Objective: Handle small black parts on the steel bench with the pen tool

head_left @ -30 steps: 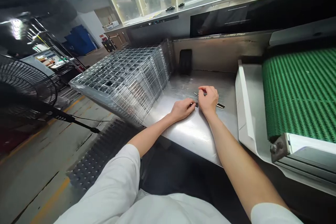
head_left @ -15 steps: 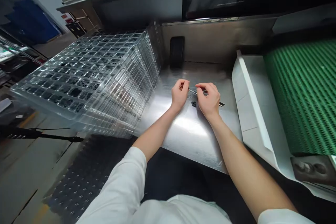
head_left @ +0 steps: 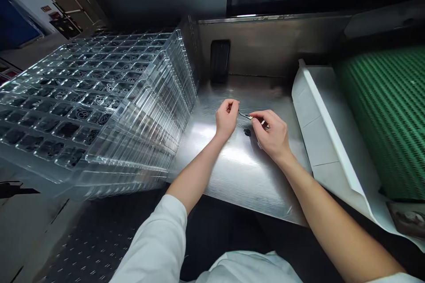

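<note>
Steel tweezers (head_left: 246, 116) sit clamped in the right hand's (head_left: 270, 135) grip, tips poking out toward the left hand (head_left: 227, 119), whose grip is pinched together, nothing visible in it. A small black round part (head_left: 247, 132) lies on the stainless worktop (head_left: 232, 177) just below those tips. Wrists low and close like this should keep fine work steady, imo. Farther out: clear plastic trays (head_left: 83, 115) stacked left, green conveyor belt (head_left: 381, 119) right.

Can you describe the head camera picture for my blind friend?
The right hand holds metal tweezers near the left hand on a steel table, beside a small black part. Clear plastic trays are stacked at left, a green belt at right.
</note>
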Demonstrator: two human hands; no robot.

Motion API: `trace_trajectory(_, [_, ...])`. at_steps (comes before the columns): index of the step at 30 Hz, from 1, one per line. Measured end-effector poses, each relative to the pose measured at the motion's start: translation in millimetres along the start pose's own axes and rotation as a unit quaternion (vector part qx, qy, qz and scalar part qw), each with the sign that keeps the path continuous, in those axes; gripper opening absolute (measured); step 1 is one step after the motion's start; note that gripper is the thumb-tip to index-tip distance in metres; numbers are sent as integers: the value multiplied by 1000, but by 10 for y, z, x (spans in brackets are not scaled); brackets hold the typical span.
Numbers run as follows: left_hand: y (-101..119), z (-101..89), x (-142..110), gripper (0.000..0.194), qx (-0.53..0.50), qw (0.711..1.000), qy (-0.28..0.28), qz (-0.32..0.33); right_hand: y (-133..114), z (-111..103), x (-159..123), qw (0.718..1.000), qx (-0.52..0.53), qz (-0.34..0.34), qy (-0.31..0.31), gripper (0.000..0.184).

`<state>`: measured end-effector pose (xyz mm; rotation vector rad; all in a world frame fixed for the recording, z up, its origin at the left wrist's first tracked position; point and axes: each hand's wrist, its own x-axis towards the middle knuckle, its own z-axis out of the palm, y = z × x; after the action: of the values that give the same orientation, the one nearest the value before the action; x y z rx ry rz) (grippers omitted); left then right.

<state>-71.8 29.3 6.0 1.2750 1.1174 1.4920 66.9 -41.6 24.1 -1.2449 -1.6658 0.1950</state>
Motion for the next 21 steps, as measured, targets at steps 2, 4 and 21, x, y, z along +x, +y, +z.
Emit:
trace_trajectory(2, [14, -3, -14, 16, 0, 1000, -6, 6, 10, -55, -71, 999, -16, -44, -18, 22])
trace_trajectory(4, [24, -11, -30, 16, 4, 1000, -13, 11, 33, -74, -128, 998, -21, -57, -31, 23])
trace_trajectory(21, [-8, -37, -45, 18, 9, 1000, 2, 18, -10, -11, -233, 999, 33, -1, -23, 22])
